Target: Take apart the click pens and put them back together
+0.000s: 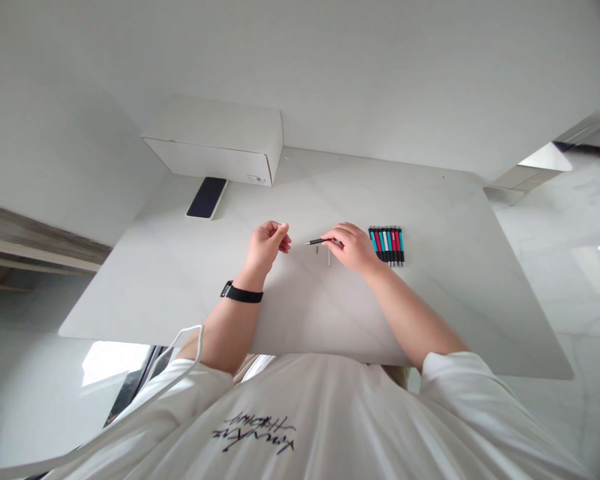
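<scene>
My right hand (pixel 351 245) is closed round a pen (pixel 316 241), its dark tip pointing left toward my other hand. Across a small gap, my left hand (pixel 270 244) hovers above the table with thumb and fingers pinched together; whatever is between them, if anything, is too small to make out. Just below the pen lie a thin pale rod (pixel 329 258) and a tiny dark piece (pixel 317 251). To the right of my right hand, several pens (pixel 387 245) with red, teal and white barrels and black grips lie side by side in a row.
A white box (pixel 215 143) stands against the wall at the back left of the marble-patterned table (pixel 310 307). In front of it lies a phone (pixel 207 197) with a dark screen. A white cable (pixel 180 343) hangs by my left elbow.
</scene>
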`<action>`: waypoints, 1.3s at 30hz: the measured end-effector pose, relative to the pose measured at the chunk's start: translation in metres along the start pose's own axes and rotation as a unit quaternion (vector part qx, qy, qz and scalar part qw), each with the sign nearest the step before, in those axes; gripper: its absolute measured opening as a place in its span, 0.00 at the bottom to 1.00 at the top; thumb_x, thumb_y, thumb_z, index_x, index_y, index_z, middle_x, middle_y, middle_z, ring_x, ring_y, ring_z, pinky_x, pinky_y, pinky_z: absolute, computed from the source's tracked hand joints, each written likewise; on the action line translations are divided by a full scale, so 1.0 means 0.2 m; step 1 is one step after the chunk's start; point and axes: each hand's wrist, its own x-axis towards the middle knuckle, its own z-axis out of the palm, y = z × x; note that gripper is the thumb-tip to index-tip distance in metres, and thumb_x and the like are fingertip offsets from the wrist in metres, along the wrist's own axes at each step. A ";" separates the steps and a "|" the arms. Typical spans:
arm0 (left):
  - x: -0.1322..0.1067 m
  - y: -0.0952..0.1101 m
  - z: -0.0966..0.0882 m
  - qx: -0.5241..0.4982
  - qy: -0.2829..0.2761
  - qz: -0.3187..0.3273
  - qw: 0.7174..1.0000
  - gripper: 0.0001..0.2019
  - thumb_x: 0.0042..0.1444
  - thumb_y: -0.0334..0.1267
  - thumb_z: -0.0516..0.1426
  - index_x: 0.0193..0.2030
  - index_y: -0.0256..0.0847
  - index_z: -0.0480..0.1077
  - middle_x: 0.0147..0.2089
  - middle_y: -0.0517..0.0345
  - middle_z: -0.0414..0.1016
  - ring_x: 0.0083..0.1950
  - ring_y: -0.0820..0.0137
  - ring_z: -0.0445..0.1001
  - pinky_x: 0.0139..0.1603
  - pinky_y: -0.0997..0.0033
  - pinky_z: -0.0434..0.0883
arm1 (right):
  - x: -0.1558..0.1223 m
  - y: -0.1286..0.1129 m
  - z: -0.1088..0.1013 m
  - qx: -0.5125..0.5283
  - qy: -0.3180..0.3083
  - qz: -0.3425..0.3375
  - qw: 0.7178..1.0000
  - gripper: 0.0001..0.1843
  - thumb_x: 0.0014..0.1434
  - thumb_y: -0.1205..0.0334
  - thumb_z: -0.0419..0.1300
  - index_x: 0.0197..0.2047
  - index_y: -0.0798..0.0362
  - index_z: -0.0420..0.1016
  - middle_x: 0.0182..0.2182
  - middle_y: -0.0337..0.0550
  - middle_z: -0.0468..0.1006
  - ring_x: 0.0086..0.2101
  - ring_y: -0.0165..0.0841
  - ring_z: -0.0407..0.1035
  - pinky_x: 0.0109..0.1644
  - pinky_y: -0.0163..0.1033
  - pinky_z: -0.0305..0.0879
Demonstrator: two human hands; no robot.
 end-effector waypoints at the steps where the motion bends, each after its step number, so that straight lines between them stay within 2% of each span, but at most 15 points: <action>1: 0.01 -0.01 -0.01 0.027 0.007 0.006 1.000 0.25 0.64 0.62 0.59 0.29 0.42 0.68 0.22 0.59 0.73 0.21 0.73 0.71 0.24 0.73 0.70 | 0.00 0.00 0.00 0.000 -0.004 0.002 1.000 0.04 0.69 0.62 0.63 0.45 0.46 0.81 0.37 0.43 0.82 0.39 0.39 0.73 0.48 0.45 0.69; 3: 0.02 -0.02 -0.02 0.091 0.018 0.030 0.995 0.27 0.69 0.61 0.52 0.28 0.42 0.70 0.22 0.57 0.72 0.23 0.71 0.72 0.25 0.72 0.70 | 0.00 -0.01 0.00 0.001 -0.018 0.006 1.000 0.04 0.69 0.62 0.64 0.45 0.46 0.81 0.37 0.42 0.82 0.39 0.39 0.73 0.48 0.44 0.68; 4: 0.02 -0.03 -0.02 0.122 0.021 0.054 0.991 0.24 0.70 0.58 0.52 0.32 0.42 0.74 0.27 0.54 0.76 0.29 0.69 0.76 0.29 0.71 0.72 | 0.00 -0.01 0.00 0.001 -0.026 0.007 1.000 0.04 0.69 0.62 0.64 0.45 0.46 0.81 0.37 0.42 0.82 0.39 0.39 0.73 0.48 0.44 0.68; 6: 0.02 -0.02 -0.02 0.176 0.021 0.129 0.976 0.15 0.67 0.51 0.58 0.49 0.44 0.79 0.48 0.48 0.82 0.47 0.63 0.81 0.44 0.65 0.78 | 0.00 -0.01 0.00 0.000 -0.043 0.011 0.999 0.05 0.69 0.63 0.64 0.46 0.46 0.81 0.37 0.43 0.82 0.40 0.39 0.74 0.48 0.44 0.68; 8: 0.00 -0.01 -0.01 0.211 0.013 0.201 0.956 0.24 0.64 0.46 0.62 0.66 0.49 0.72 0.67 0.47 0.73 0.62 0.60 0.76 0.58 0.58 0.76 | 0.00 0.00 0.00 -0.004 -0.054 0.014 0.998 0.05 0.69 0.63 0.64 0.46 0.46 0.81 0.38 0.43 0.82 0.41 0.40 0.74 0.49 0.44 0.68; 9: -0.01 0.00 0.00 0.222 0.001 0.219 0.950 0.27 0.64 0.46 0.63 0.70 0.50 0.69 0.70 0.46 0.70 0.65 0.59 0.74 0.63 0.56 0.74 | 0.00 0.00 0.00 -0.006 -0.059 0.014 0.998 0.05 0.69 0.63 0.63 0.46 0.46 0.81 0.39 0.43 0.83 0.41 0.40 0.74 0.50 0.45 0.68; 12: -0.06 0.03 0.03 0.233 -0.083 0.209 0.946 0.20 0.69 0.48 0.58 0.64 0.46 0.74 0.60 0.47 0.80 0.61 0.60 0.78 0.66 0.57 0.72 | 0.02 0.00 0.01 -0.017 -0.071 0.004 0.997 0.07 0.70 0.65 0.61 0.46 0.47 0.81 0.41 0.44 0.83 0.43 0.41 0.73 0.52 0.46 0.67; 14: -0.09 0.05 0.06 0.254 -0.138 0.196 0.937 0.18 0.68 0.51 0.60 0.57 0.46 0.79 0.55 0.50 0.83 0.58 0.60 0.80 0.63 0.59 0.73 | 0.04 -0.01 0.02 -0.020 -0.081 -0.002 0.997 0.08 0.70 0.66 0.61 0.47 0.47 0.81 0.42 0.44 0.83 0.44 0.41 0.73 0.53 0.46 0.67; 16: -0.10 0.05 0.08 0.284 -0.160 0.185 0.927 0.16 0.65 0.51 0.62 0.54 0.47 0.81 0.51 0.53 0.85 0.53 0.59 0.82 0.59 0.61 0.75 | 0.06 -0.03 0.03 -0.020 -0.095 -0.007 0.995 0.08 0.70 0.66 0.61 0.46 0.46 0.81 0.42 0.44 0.83 0.44 0.41 0.73 0.53 0.46 0.66; 19: -0.10 0.04 0.08 0.307 -0.145 0.170 0.925 0.12 0.66 0.48 0.62 0.49 0.48 0.82 0.49 0.56 0.86 0.50 0.59 0.83 0.55 0.62 0.75 | 0.08 -0.04 0.04 -0.024 -0.109 0.002 0.994 0.10 0.70 0.66 0.60 0.49 0.46 0.81 0.43 0.45 0.83 0.46 0.42 0.73 0.54 0.46 0.65; 23: -0.08 0.02 0.07 0.269 -0.097 0.147 0.947 0.11 0.68 0.44 0.59 0.52 0.46 0.79 0.49 0.54 0.86 0.51 0.61 0.83 0.56 0.62 0.75 | 0.06 0.00 0.06 -0.070 -0.097 0.071 0.990 0.15 0.69 0.69 0.59 0.56 0.47 0.79 0.47 0.45 0.83 0.48 0.42 0.73 0.56 0.48 0.62; 28: -0.07 0.00 0.07 0.228 -0.077 0.132 0.962 0.08 0.68 0.40 0.59 0.51 0.44 0.74 0.50 0.53 0.85 0.52 0.63 0.83 0.58 0.61 0.75 | 0.02 0.03 0.12 -0.149 -0.163 0.115 0.969 0.07 0.67 0.60 0.66 0.48 0.46 0.84 0.46 0.48 0.82 0.50 0.46 0.71 0.57 0.50 0.58; 32: -0.06 -0.02 0.07 0.215 -0.079 0.132 0.964 0.09 0.66 0.38 0.60 0.51 0.44 0.75 0.49 0.53 0.85 0.51 0.64 0.83 0.58 0.61 0.76 | 0.02 0.02 0.16 -0.161 -0.201 0.122 0.959 0.04 0.66 0.60 0.67 0.44 0.45 0.85 0.44 0.47 0.81 0.50 0.45 0.70 0.55 0.49 0.56; 36: -0.04 -0.04 0.06 0.236 -0.060 0.135 0.961 0.10 0.63 0.39 0.63 0.51 0.44 0.78 0.49 0.53 0.84 0.48 0.65 0.83 0.55 0.62 0.78 | 0.02 0.01 0.15 -0.152 -0.191 0.108 0.964 0.03 0.67 0.61 0.66 0.41 0.47 0.83 0.42 0.46 0.81 0.49 0.44 0.70 0.55 0.48 0.56; 39: -0.03 -0.05 0.06 0.249 -0.052 0.139 0.957 0.09 0.62 0.41 0.64 0.48 0.44 0.80 0.47 0.54 0.84 0.46 0.65 0.82 0.54 0.63 0.78 | 0.02 0.00 0.12 -0.119 -0.156 0.110 0.974 0.04 0.68 0.63 0.63 0.42 0.48 0.81 0.43 0.46 0.82 0.48 0.42 0.71 0.56 0.48 0.58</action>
